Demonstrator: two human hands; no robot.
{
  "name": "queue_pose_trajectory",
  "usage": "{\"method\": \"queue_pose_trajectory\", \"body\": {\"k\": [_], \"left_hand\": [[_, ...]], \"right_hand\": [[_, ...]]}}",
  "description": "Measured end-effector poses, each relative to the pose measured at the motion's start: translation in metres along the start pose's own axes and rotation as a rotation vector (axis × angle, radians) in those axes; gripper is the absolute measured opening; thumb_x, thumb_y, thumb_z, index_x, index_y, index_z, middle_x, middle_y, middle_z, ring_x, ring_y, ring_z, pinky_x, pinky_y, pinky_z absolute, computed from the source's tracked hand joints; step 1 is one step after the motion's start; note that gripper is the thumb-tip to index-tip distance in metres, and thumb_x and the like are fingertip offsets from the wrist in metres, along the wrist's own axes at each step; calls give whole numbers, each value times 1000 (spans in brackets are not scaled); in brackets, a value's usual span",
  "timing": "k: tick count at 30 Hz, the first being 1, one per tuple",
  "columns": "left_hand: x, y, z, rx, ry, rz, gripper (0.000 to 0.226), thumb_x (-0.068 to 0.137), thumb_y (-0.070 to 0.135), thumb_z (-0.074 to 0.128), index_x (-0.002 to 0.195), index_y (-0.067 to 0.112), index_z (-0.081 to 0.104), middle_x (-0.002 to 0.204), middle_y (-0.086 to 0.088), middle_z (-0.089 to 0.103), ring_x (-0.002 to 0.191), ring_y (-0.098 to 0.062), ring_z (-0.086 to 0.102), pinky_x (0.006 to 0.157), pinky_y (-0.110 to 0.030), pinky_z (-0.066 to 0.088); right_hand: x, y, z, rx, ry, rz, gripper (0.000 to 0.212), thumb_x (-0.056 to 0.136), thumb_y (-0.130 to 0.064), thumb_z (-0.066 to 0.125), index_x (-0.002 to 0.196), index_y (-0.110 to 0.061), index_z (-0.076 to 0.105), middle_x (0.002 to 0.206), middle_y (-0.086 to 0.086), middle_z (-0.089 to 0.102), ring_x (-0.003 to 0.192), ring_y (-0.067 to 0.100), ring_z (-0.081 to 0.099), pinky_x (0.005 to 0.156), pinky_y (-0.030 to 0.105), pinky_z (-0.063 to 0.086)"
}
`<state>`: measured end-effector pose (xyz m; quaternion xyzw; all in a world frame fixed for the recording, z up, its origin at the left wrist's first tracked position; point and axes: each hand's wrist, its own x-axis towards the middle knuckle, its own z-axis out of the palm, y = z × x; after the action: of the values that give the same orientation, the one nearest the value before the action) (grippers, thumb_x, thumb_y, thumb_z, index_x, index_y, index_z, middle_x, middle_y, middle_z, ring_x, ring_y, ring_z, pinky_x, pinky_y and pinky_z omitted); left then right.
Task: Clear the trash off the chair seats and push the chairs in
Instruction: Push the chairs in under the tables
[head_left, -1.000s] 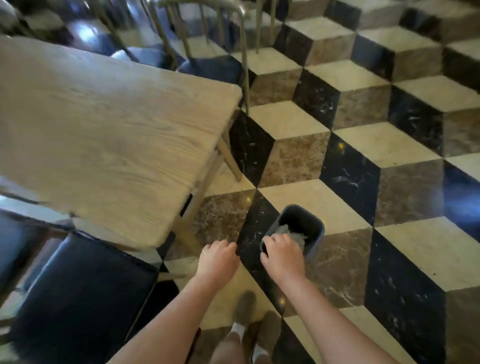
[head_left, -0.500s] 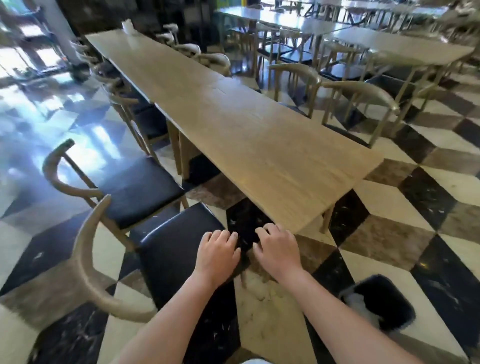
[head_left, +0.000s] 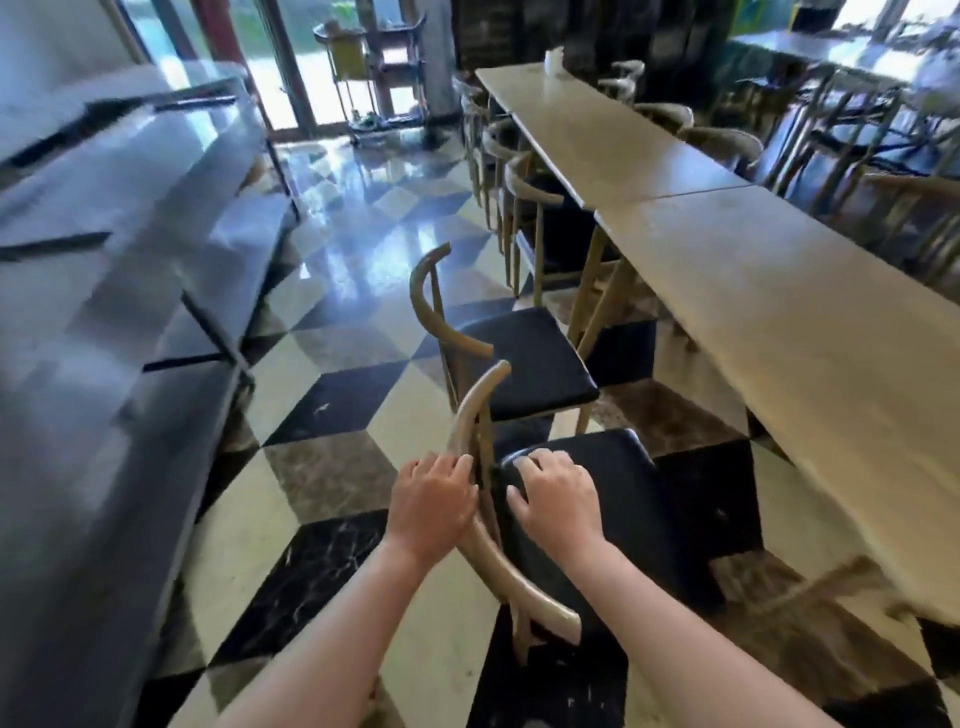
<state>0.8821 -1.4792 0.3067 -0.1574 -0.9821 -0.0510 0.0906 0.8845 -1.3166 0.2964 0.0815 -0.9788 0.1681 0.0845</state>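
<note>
- Floor (head_left: 332, 467): glossy checker of cream, brown and black tiles, carried everything in view.
- Long wooden tabletop (head_left: 779, 291) ran along the right side, near end at the lower right, far end at the top centre. Seam between two sections showed about midway.
- Blurred grey counter (head_left: 104, 260) filled the left side; detail not readable.
- Near chair (head_left: 623, 509): black seat, curved wooden backrest. Stood at the near end of the tabletop's left edge, seat front close to the edge but not under it. Seat looked bare.
- Second chair (head_left: 524, 364): same type, just beyond the near chair, also pulled out from the left edge, its seat corner close to a table leg. Seat looked bare.
- Row of further chairs (head_left: 514, 176) was tucked in along the far part of the same left edge; more chairs on the opposite side.
- Cart (head_left: 379, 67) stood on the floor by the bright doorway at the top, well apart from the chairs.
- Small white object (head_left: 555, 58) sat at the far end of the tabletop; too small to identify.
- Left hand (head_left: 434, 504): on the near chair's backrest, fingers curled over the rail.
- Right hand (head_left: 556, 496): at the rear edge of the near chair's seat, fingers bent downward, spread slightly, gripping nothing visible. Contact vs. hovering: could not tell.
</note>
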Motion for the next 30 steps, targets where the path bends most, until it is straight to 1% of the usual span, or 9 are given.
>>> {"method": "queue_pose_trajectory", "body": {"k": [2,5,9,11,14,17,22,26,30], "left_hand": [[3,-17,-1,11,3,-43,16,82,35,62,89,21,65,86,2,71,79,-17,67,73,-34,52],[11,-41,3,9,27,-126,20,81,33,66,94,18,66,90,-1,72,84,-20,67,78,-36,53],[22,-75,4,39,-4,-208,30,90,33,52,115,18,58,113,-2,66,107,-21,59,94,-37,43],[28,-93,7,62,-13,-255,34,91,33,48,121,17,54,120,-3,62,113,-22,55,97,-37,40],[38,-119,8,74,5,-321,32,87,32,55,116,16,58,114,-4,65,108,-23,58,93,-38,44],[50,-152,10,58,17,-347,31,86,30,58,113,16,59,111,-4,67,105,-23,59,92,-38,46],[81,-224,19,30,51,-333,32,87,32,57,114,16,58,111,-4,66,105,-22,60,91,-38,47],[112,-300,28,20,71,-269,32,84,33,61,111,17,60,106,-2,68,101,-20,62,87,-37,49],[144,-371,22,-6,-1,-214,35,88,31,56,120,16,56,116,-4,64,111,-23,57,96,-40,42]], "right_hand": [[20,-15,14,21,-26,-53,26,85,-33,53,100,-16,65,102,5,65,97,24,58,81,39,49],[50,-33,35,42,-35,-132,22,85,-34,54,94,-17,66,95,3,67,89,23,59,75,36,48],[89,-55,52,67,-61,-226,19,87,-33,55,95,-19,65,97,1,67,90,19,60,76,33,50],[108,-67,58,82,-74,-255,21,87,-32,56,99,-17,65,99,2,67,92,21,60,78,36,51],[135,-88,67,82,-90,-308,25,86,-31,58,105,-17,65,103,4,68,95,22,60,81,38,51],[163,-109,80,90,-107,-335,28,87,-33,57,110,-17,63,109,3,66,100,21,58,84,35,49],[215,-146,115,60,-101,-314,30,88,-35,57,112,-18,63,113,3,66,104,20,58,88,34,48],[271,-185,148,15,-88,-215,31,87,-36,58,113,-19,63,115,2,65,106,20,58,88,33,48],[317,-218,163,1,-79,-77,29,87,-35,56,110,-18,63,113,2,65,104,20,58,85,34,49]]}}
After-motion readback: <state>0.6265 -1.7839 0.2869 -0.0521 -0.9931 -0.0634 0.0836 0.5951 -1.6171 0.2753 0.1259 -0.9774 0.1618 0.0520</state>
